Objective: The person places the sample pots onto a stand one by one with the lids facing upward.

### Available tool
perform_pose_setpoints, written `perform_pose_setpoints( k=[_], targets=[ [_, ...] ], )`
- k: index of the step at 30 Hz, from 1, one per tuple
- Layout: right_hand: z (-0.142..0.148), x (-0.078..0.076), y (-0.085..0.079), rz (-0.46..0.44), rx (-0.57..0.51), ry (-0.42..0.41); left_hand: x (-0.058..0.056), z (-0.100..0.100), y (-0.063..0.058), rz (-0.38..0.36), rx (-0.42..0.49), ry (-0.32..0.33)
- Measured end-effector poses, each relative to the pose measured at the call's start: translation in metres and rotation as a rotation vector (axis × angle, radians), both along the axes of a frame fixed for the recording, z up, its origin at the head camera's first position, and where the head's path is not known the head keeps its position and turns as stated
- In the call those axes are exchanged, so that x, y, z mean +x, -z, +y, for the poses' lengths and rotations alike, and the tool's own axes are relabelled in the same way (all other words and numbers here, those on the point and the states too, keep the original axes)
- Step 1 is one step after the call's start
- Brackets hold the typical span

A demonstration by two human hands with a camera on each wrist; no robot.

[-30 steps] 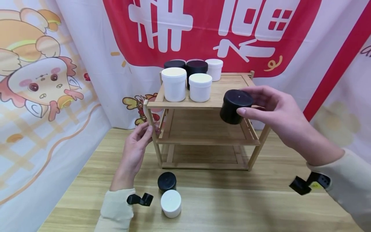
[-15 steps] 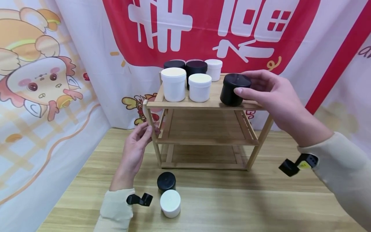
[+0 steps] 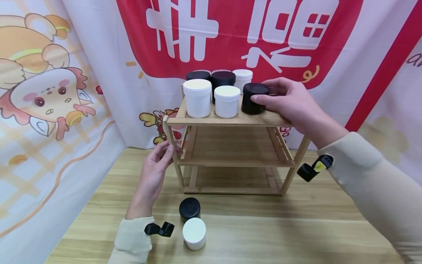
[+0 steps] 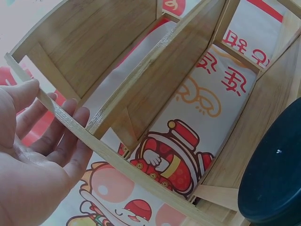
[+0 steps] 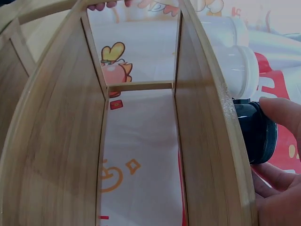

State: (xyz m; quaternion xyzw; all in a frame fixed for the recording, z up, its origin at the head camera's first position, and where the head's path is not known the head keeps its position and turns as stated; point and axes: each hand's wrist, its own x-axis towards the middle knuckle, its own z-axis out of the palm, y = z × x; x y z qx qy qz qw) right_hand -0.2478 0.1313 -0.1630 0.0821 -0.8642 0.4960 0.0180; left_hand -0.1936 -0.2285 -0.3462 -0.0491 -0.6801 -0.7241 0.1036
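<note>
My right hand [image 3: 288, 101] grips a black screw-lid jar [image 3: 253, 99] by its side, thumb in front, low over the top board of a wooden three-tier shelf [image 3: 230, 121]. Just left of that jar stands a short white jar [image 3: 227, 102], with a taller white jar [image 3: 197, 99] beyond it. In the right wrist view the black jar [image 5: 254, 132] shows at the shelf's edge, thumb and fingers around its lid. My left hand [image 3: 157, 161] holds the shelf's left front post, and the left wrist view shows thumb and fingers on either side of the post [image 4: 70, 122].
Two black jars [image 3: 223, 79] and a white jar [image 3: 243, 79] stand at the back of the top board. On the table, a black jar [image 3: 189, 208] and a white jar [image 3: 194, 234] sit before the shelf. A printed curtain [image 3: 138, 110] hangs close behind.
My right hand has raised the black jar from in front of the shelf to its top board, then moved it left and back, beside the short white jar. My left hand stays on the post.
</note>
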Motion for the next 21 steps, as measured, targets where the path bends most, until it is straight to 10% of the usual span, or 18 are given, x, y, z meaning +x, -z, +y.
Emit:
perform_pose_setpoints(
  k=[21],
  targets=[
    [-0.03, -0.021, -0.003, -0.024, 0.04, 0.113, -0.001, -0.002, 0.002, 0.002, -0.005, 0.001]
  ],
)
